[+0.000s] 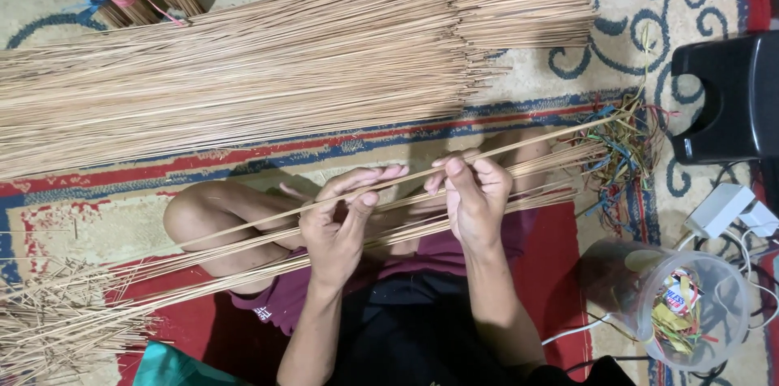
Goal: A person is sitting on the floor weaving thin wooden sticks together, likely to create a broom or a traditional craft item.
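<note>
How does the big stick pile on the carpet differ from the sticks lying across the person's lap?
The big pile is broad and dense and lies untouched on the carpet; the lap sticks are a thin, sparse spread. Both hands, left and right, pinch one lap stick. Both groups are thin, tan and straight.

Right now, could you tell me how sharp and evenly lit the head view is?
Head view: even indoor light, soft shadows under the left hand and right hand; stick pile fairly sharp; plastic jar slightly glary; far corners a little dimmer.
</note>
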